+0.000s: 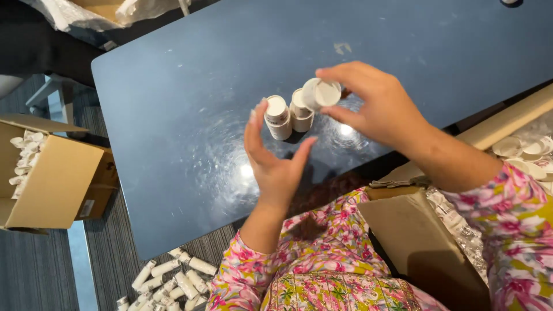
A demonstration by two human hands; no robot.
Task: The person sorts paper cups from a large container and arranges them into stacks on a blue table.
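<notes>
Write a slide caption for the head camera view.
Right hand holds a white bottle above two others on a dark blue table; left hand cups them.

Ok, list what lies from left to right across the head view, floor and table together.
Open cardboard box of white bottles → white bottles on the floor → left hand → two standing bottles → bottle in the right hand → right hand → white lids at the right edge.

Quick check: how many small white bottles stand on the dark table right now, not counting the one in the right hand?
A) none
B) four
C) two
C: two small white bottles stand side by side on the table, and the right hand holds a third tilted above them.
</notes>
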